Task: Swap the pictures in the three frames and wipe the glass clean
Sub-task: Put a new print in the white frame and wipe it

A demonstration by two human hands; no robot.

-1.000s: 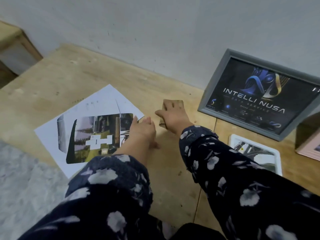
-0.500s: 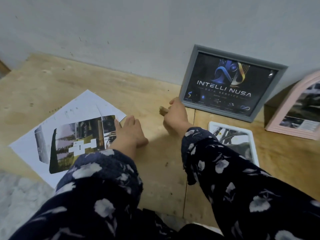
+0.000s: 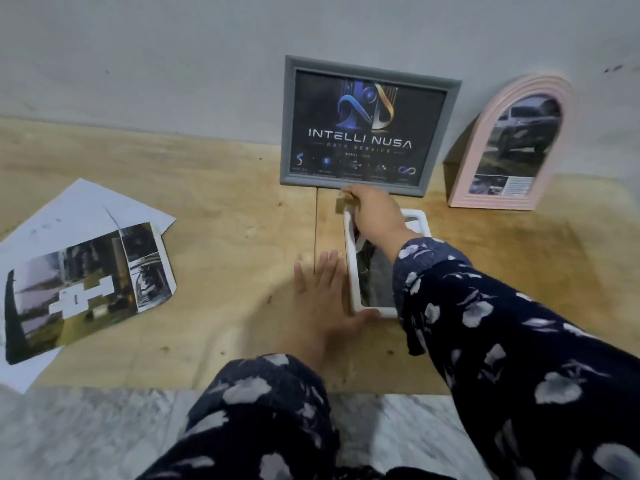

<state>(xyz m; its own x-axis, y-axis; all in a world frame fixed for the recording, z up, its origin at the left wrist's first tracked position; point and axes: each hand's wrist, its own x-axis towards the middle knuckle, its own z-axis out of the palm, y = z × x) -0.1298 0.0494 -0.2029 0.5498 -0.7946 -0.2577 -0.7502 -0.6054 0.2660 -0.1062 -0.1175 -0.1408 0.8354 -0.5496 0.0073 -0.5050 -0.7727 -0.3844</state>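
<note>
Wooden surface [image 3: 214, 202]: my right hand [image 3: 375, 216] pinches a tan piece [image 3: 341, 203] above the white frame [image 3: 351, 271]; left hand [image 3: 320, 296] beside it, fingers spread.

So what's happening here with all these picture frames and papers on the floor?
A person is working on a white frame lying flat on a wooden board. The left hand rests against its left edge, thumb at the near corner, while the right hand reaches over its far end holding a small brown piece. A grey frame and a pink arched frame lean on the wall. Loose prints lie to the left.
</note>
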